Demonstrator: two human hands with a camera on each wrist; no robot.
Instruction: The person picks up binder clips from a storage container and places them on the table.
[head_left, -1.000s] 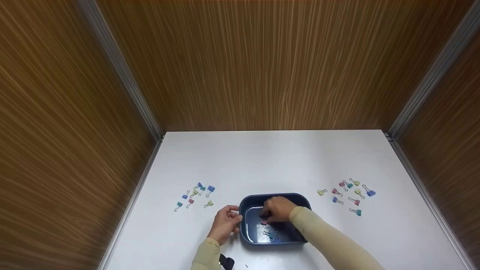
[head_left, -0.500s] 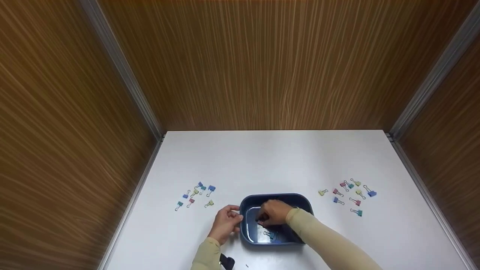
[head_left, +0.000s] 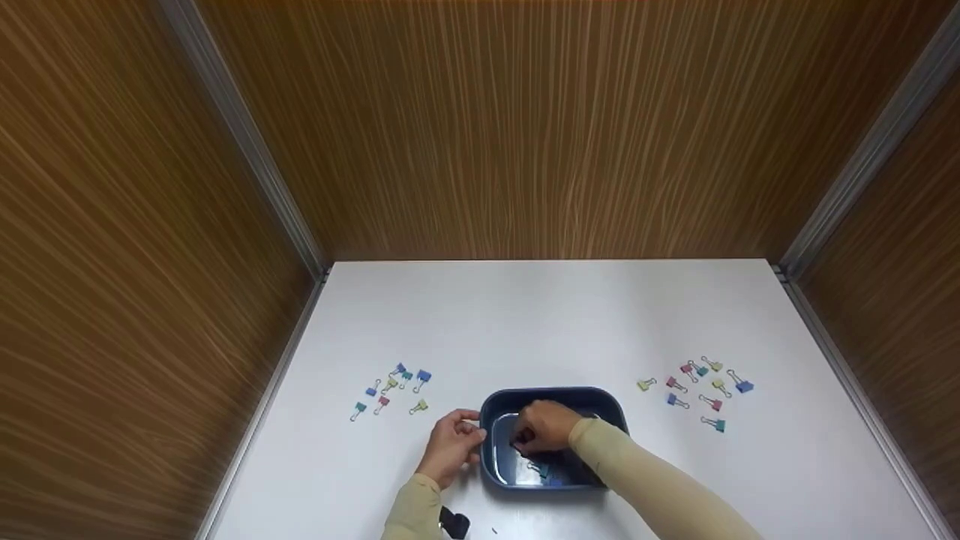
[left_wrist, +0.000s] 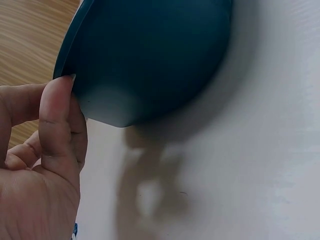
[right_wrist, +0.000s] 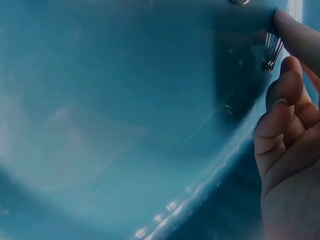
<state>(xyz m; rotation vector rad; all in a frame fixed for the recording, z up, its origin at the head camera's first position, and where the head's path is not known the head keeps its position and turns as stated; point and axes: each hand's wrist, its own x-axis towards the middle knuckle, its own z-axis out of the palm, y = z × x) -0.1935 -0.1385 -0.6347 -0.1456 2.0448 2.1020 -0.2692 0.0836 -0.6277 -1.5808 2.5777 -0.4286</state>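
A dark blue rectangular tub [head_left: 551, 487] stands at the table's front middle. At its left side my left hand [head_left: 448, 448] holds the wall near the rim, and the left wrist view shows curled fingertips against the outer wall [left_wrist: 150, 60]. My right hand [head_left: 546, 427] reaches inside the tub, fingers curled, pinching a small binder clip. In the right wrist view the wire handles of that binder clip [right_wrist: 271, 52] show at the fingertips; its body is mostly hidden. A green binder clip [head_left: 540, 470] and a blue binder clip [head_left: 555, 482] lie on the tub floor, nearer me.
Several coloured binder clips [head_left: 382, 403] lie scattered on the white table [head_left: 495, 322] left of the tub. Another spread of binder clips [head_left: 711, 403] lies to its right. Wood-grain panels [head_left: 555, 135] enclose the back and sides. A small black object [head_left: 454, 523] lies near my left sleeve.
My right hand has shifted slightly left inside the tub and closed on the reddish binder clip that was lying there, now covered by the fingers. The left hand has stayed in place.
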